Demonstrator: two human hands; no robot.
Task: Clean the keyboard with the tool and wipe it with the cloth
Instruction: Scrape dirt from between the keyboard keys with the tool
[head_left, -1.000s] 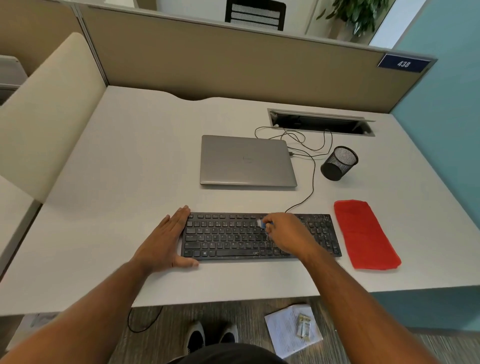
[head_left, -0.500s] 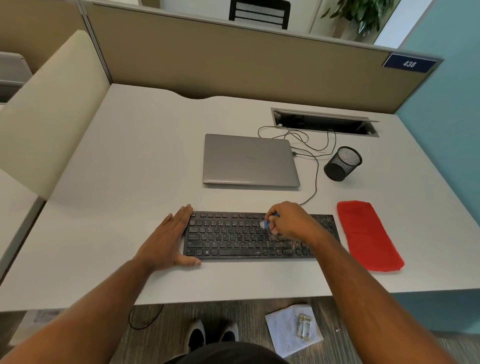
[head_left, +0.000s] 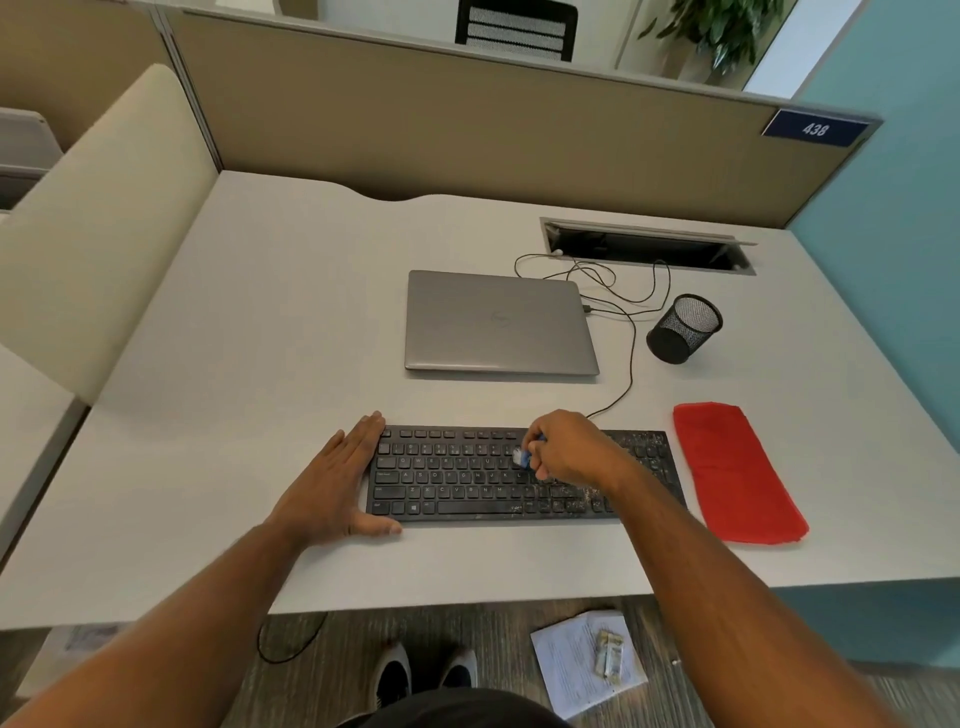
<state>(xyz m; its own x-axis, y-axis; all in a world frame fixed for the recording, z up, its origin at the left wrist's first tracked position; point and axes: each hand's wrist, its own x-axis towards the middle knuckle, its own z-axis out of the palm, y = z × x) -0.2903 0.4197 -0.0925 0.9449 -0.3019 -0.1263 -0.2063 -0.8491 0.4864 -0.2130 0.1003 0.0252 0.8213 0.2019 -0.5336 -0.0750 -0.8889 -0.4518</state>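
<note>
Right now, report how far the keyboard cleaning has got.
Done: the keyboard's left half looks mostly free of crumbs. In hand: the right hand holds the tool on the middle keys while the left hand braces the left end. Left: the specks on the right half, then wiping; the cloth lies untouched.

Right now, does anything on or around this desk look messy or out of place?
Yes. Pale crumbs speckle the right end of the keyboard. A sheet of paper with a small packet on it lies on the floor under the desk edge.
</note>
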